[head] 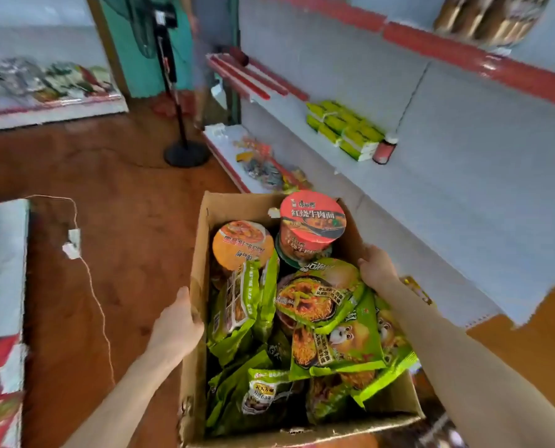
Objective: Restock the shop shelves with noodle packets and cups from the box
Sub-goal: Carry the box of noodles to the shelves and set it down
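Arms outstretched; left hand (pixel 176 324), right hand (pixel 377 266) seemingly grip box (pixel 201 253) walls.

My left hand (pixel 177 321) and right hand (pixel 377 266) grip the cardboard box (pixel 198 279) by its side walls — green noodle packets (pixel 334 334) and cups (pixel 311 218) fill it.

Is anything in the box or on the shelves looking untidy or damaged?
Yes. In the cardboard box the green noodle packets lie jumbled at all angles, and the red cup sits perched on a green-rimmed cup. The box's near left corner looks frayed.
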{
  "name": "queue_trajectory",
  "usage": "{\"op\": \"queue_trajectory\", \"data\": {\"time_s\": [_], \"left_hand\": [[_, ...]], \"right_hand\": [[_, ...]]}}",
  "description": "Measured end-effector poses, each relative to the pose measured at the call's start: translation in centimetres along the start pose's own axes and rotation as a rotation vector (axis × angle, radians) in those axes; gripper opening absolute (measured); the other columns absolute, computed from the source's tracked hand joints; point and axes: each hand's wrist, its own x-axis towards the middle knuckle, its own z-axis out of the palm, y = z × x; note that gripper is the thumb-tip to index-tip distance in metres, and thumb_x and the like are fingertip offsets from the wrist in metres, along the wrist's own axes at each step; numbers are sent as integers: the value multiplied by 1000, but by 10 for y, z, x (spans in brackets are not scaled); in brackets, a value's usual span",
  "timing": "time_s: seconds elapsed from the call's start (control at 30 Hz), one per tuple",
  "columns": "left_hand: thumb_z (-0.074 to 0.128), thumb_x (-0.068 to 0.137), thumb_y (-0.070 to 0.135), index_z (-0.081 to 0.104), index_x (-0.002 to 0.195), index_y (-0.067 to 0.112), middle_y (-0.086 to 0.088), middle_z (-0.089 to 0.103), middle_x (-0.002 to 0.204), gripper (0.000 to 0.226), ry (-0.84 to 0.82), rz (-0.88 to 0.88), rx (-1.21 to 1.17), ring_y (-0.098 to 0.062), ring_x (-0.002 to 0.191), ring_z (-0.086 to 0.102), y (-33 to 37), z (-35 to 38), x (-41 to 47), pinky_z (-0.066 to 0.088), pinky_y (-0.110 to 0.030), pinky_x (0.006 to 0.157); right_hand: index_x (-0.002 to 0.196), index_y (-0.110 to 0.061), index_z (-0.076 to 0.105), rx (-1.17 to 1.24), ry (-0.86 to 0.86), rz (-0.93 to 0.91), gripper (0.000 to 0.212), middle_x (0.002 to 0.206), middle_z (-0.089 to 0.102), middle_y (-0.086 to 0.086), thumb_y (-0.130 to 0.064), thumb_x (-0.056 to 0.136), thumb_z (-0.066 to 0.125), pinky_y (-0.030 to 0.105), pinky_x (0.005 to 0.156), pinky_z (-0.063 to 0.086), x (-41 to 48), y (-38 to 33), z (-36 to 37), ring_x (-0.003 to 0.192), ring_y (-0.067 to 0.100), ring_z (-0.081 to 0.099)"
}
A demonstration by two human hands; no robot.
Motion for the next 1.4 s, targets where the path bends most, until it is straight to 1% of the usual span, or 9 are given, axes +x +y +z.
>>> {"op": "queue_trajectory", "data": {"time_s": [0.1,0.3,0.47,0.63,0.77,0.83,1.03,1.23,1.4], "left_hand": [[44,93,5,21,143,8,-13,62,108,55,41,-101,-31,-25,83,64,-9,-30,66,51,-31,72],[47,90,6,28,140,9,-16,59,122,54,138,-266,-115,-32,105,59,-29,-104,180,49,-37,87],[51,88,6,34,134,8,-16,59,121,50,227,-366,-158,-35,106,58,-60,-166,284,45,-37,84],[52,87,5,33,133,8,-16,61,111,50,264,-396,-183,-34,98,60,-98,-232,408,44,-34,71],[51,87,6,30,135,9,-21,56,122,52,275,-406,-190,-37,102,58,-121,-293,505,45,-37,81],[51,87,5,32,133,8,-20,58,119,50,287,-398,-203,-38,103,57,-126,-325,550,47,-40,85],[53,86,3,39,131,6,-16,57,121,47,320,-424,-247,-34,109,56,-152,-408,699,43,-37,86],[53,86,1,36,134,4,-16,54,127,51,354,-532,-323,-32,113,55,-187,-490,844,44,-34,85],[54,84,2,37,132,4,-19,54,126,50,416,-579,-351,-36,114,52,-230,-562,946,43,-42,94]], "right_hand": [[120,-4,52,-66,-73,-79,31,121,59,22,-11,91,46,39,90,44,67,-76,33,112,38,55],[125,-3,51,-160,-151,-267,34,124,57,22,-11,93,44,37,89,43,182,-240,91,115,37,52],[123,0,50,-160,-196,-452,33,127,54,24,-9,92,44,40,94,41,259,-373,150,118,39,50],[124,1,50,-147,-212,-475,33,127,53,25,-9,93,44,40,94,40,333,-497,215,118,40,49],[122,3,50,-132,-230,-493,31,125,54,27,-8,93,44,39,92,41,396,-590,257,116,40,50],[121,3,51,-134,-231,-486,31,124,55,26,-9,93,44,40,91,41,426,-635,275,115,41,51],[114,2,54,-153,-261,-545,27,119,56,25,-10,93,43,38,88,42,532,-775,350,111,40,52],[108,-4,56,-167,-337,-576,22,115,60,22,-14,93,44,40,88,44,625,-934,427,108,39,54],[120,-5,52,-207,-369,-664,30,125,55,21,-14,93,43,40,93,41,679,-1080,486,116,39,50]]}}
